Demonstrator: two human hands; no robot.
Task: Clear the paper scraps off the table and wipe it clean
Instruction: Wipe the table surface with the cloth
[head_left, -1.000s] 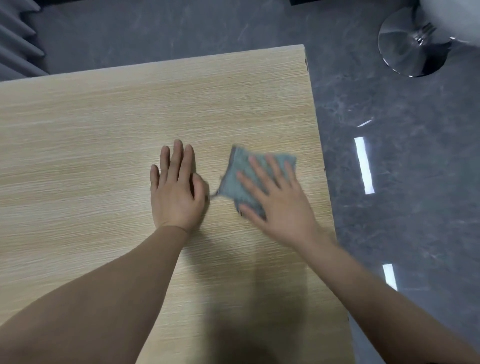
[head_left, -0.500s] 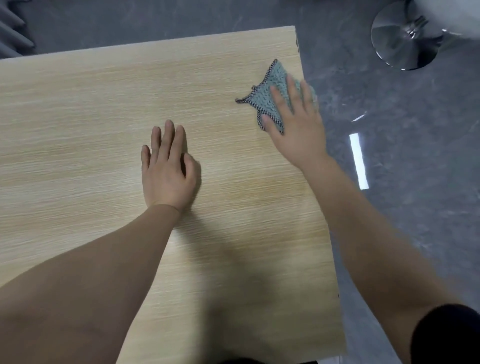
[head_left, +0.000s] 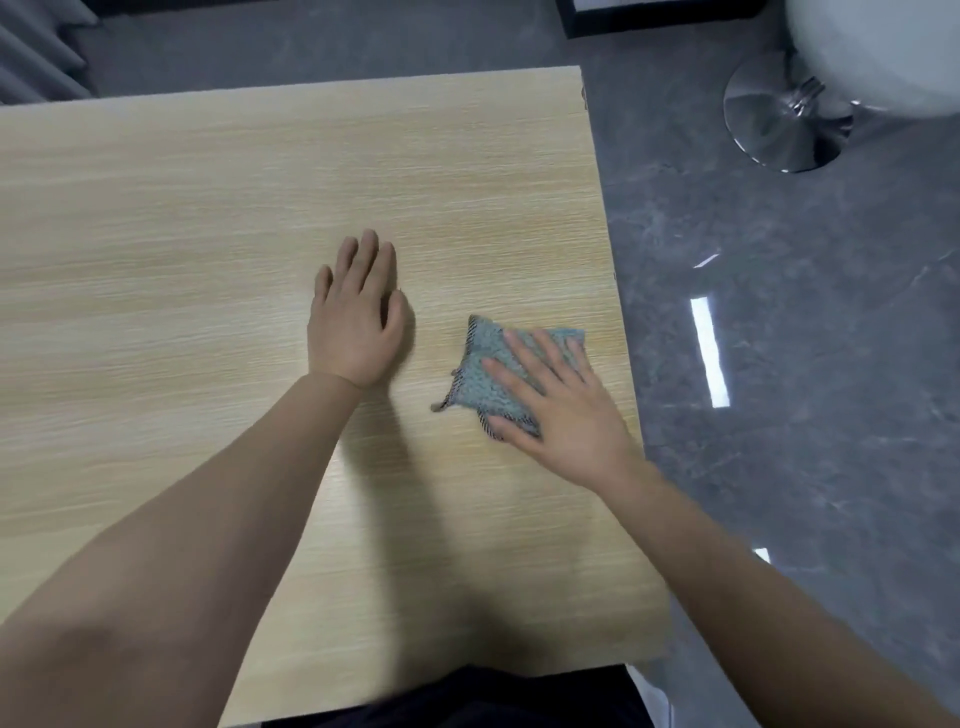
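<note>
A chrome stool base (head_left: 779, 119) stands on the grey marbled floor (head_left: 805, 467).

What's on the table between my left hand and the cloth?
Nothing: the head view shows only bare table between the left hand and the cloth.

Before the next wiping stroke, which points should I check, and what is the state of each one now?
1. Right hand lies flat on the cloth, fingers straight: ok.
2. Cloth lies wholly on the table, not over its edge: ok.
3. Cloth is close to the table's right edge, so a stroke to the right may carry it off: not ok.
4. Left hand rests flat on the table, apart from the cloth and out of its way: ok.
5. No paper scraps show on the visible tabletop: ok.
6. Whether the surface is already clean: cannot tell, the picture is blurred.
</note>
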